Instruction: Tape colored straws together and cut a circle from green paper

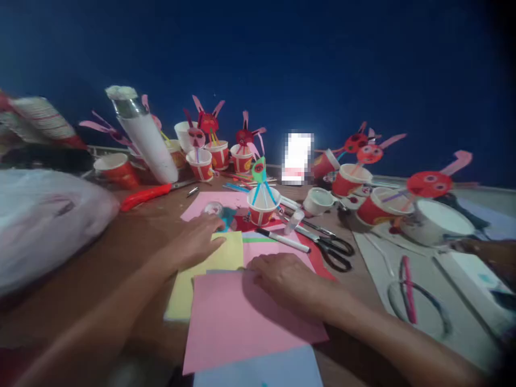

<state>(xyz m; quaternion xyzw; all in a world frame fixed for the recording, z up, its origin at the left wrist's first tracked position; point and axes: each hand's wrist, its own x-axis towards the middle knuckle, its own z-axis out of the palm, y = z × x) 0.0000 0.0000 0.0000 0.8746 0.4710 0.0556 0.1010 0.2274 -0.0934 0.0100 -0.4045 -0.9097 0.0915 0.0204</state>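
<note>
My left hand reaches over the yellow paper, its fingertips by a small clear round container. Its fingers are partly bent, and what they hold, if anything, is hidden. My right hand lies at the top edge of a pink sheet, with its fingers curled down onto the paper edge. Just beyond it a black-and-white marker rests on the papers. Behind the marker stands a paper cup with a green paper figure on blue sticks.
Scissors lie right of the marker. Cups with red paper figures stand behind. A tall white roll and a red-handled knife are left, near a plastic bag. At right is a hand near a white box.
</note>
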